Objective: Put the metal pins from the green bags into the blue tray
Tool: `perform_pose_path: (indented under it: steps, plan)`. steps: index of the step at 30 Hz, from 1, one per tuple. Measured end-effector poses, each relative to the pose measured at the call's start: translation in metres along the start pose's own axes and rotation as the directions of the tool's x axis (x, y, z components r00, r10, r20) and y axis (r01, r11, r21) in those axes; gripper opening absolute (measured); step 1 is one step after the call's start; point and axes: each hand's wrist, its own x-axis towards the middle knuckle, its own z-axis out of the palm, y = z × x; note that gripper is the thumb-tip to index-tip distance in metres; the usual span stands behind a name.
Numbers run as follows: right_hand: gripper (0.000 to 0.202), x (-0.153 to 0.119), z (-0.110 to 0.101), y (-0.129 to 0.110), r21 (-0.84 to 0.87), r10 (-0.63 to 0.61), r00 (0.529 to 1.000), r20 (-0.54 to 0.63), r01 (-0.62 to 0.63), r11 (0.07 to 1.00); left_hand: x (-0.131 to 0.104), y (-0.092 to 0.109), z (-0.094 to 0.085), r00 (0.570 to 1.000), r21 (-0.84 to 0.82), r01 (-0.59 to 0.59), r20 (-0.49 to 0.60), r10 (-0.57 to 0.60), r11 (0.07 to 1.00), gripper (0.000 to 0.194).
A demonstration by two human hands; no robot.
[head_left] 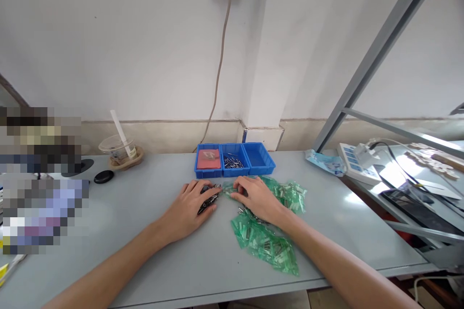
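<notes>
My left hand (192, 206) rests on the table, its fingers and thumb curled around a pile of small metal pins (208, 203). Just to the right, my right hand (255, 196) is bent over the green plastic bags, thumb and fingers drawn together. What lies between those fingertips is too small to make out. One green plastic bag (266, 246) with small metal parts inside lies under and in front of my right wrist. Another green bag (292, 194) spreads out behind that wrist. Some loose pins show beneath my right palm.
Three blue bins stand behind my hands: one with a pink sheet (208, 159), one with metal pins (233, 161), and a right bin (258, 157). At left are a plastic cup (118, 147) and a black disc (104, 176). A power strip (357, 161) and metal frame stand right.
</notes>
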Motion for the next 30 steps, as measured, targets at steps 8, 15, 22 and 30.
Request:
perform_pose_path:
  steps: [8,15,22,30]
  plan:
    - [0.029,-0.001,-0.023,0.002,0.023,-0.015,1.000,0.012,0.015,1.000,0.001,0.000,-0.002,1.000,-0.007,-0.018,-0.012,0.018,1.000,0.037]
    - [0.052,-0.009,-0.031,0.013,-0.094,-0.034,0.973,0.227,0.056,0.994,0.000,0.001,-0.002,1.000,-0.012,-0.008,0.013,0.009,1.000,0.036]
    - [0.025,-0.009,-0.021,0.006,-0.113,-0.102,0.982,0.161,0.121,0.986,0.000,0.001,-0.002,1.000,-0.012,-0.016,0.027,0.016,1.000,0.037]
    - [0.018,-0.008,-0.014,0.004,-0.128,-0.093,0.989,0.114,0.107,0.986,0.000,-0.001,0.000,1.000,-0.024,-0.026,0.015,0.026,0.999,0.037]
